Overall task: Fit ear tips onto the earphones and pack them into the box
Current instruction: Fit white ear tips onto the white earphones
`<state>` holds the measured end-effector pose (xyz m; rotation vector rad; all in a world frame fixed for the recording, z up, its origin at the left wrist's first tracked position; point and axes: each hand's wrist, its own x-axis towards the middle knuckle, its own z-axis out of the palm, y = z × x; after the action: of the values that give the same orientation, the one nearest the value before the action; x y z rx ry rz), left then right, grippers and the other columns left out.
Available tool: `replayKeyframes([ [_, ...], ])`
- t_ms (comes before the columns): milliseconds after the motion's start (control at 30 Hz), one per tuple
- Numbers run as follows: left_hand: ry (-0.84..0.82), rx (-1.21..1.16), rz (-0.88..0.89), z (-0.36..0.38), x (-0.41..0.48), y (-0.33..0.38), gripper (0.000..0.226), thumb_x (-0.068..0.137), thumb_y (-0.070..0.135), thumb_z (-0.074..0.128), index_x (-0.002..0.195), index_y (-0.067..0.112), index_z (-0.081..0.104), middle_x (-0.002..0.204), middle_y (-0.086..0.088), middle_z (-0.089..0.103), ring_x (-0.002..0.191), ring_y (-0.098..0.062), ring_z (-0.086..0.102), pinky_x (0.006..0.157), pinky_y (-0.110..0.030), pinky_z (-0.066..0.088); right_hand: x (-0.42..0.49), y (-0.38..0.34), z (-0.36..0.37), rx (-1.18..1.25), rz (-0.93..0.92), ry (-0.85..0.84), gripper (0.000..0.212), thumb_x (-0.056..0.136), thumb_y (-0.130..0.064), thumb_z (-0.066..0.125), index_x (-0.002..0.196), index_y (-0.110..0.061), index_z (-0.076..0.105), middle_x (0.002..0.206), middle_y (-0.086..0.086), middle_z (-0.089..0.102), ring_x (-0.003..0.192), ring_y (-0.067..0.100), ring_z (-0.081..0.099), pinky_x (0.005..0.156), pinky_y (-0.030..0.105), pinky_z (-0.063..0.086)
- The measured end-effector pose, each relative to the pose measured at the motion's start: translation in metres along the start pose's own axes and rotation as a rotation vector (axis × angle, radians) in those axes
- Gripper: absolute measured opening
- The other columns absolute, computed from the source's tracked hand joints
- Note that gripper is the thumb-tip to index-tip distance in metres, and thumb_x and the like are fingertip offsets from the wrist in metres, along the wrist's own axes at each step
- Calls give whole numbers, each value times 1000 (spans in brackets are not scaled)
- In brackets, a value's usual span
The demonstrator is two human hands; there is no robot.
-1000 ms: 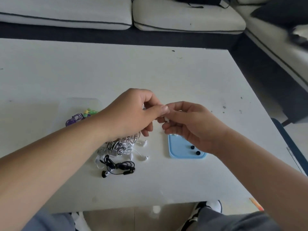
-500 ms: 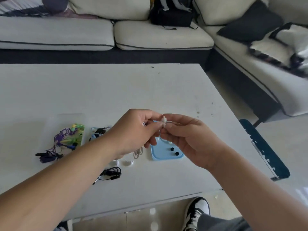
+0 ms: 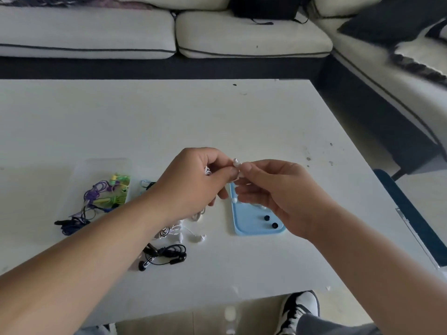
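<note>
My left hand [image 3: 193, 180] and my right hand [image 3: 273, 192] meet above the table, both pinching a white earphone [image 3: 235, 162] whose bud with a white ear tip sticks up between the fingertips. Its white cable hangs under my left hand. Below my right hand lies a light-blue tray [image 3: 244, 226] holding two black ear tips [image 3: 270, 221] and a few white ones. A clear plastic box [image 3: 79, 180] at the left holds purple and green earphones [image 3: 106, 194]. White earphones [image 3: 193, 234] and black earphones [image 3: 167, 256] lie loose near the front edge.
The white table [image 3: 169, 122] stretches far back to a cream sofa [image 3: 145, 35] with a black bag on it. A dark blue object [image 3: 408, 213] stands past the table's right edge. A shoe [image 3: 300, 310] shows below the front edge.
The camera has tilted and shifted, so the scene sits differently in frame. Both hands stay together on the white earphone, and the bud now shows above the fingertips.
</note>
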<state>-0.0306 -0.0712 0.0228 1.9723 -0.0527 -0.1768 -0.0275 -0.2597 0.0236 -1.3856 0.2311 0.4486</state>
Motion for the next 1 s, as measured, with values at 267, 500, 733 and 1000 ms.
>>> replayKeyframes([
  [267,103,-186,-115,0,16,-13,11,87,8,80,85,5,70,75,-9,76,68,-18,76,59,-25,56,18,-1,-2,-91,6,61,15,93,-5,72,104,4,72,81,17,70,67,23,68,64,27,59],
  [500,15,-196,-112,-1,15,-13,33,92,5,73,114,29,74,78,1,73,76,-24,76,63,-32,59,14,4,-4,-114,45,36,14,90,-2,74,103,3,73,85,19,73,74,27,72,72,32,60],
  [733,33,-257,-169,-2,12,-10,21,90,5,71,89,22,84,86,-8,79,73,-20,72,66,-31,56,5,2,-1,-70,42,2,15,89,0,74,103,5,76,89,24,74,79,27,73,74,32,62],
  [1000,4,-260,-96,-4,9,-14,8,95,16,73,92,16,80,92,-11,79,72,-16,69,62,-28,54,6,3,6,19,45,-31,24,89,-13,75,102,8,75,86,21,72,78,26,72,71,30,62],
])
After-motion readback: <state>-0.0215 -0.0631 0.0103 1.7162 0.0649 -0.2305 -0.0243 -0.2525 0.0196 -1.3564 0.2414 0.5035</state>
